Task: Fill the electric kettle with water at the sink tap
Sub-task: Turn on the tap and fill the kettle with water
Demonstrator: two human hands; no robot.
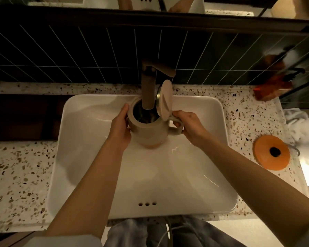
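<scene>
You are holding the kettle (148,129) upright over the sink (89,157), lid (165,100) flipped open, tap (147,91) reaching into its mouth. Your left hand (120,127) is cupping its side; your right hand (187,125) is gripping the handle, which is pointing right. A speckled table (18,173) is surrounding the sink.

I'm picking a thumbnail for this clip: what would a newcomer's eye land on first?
First the beige kettle, lid flipped up, held over the white sink with the tap spout over its open mouth. The left hand steadies its side and the right hand grips the handle. Next comes the orange disc on the speckled counter at right.
</scene>
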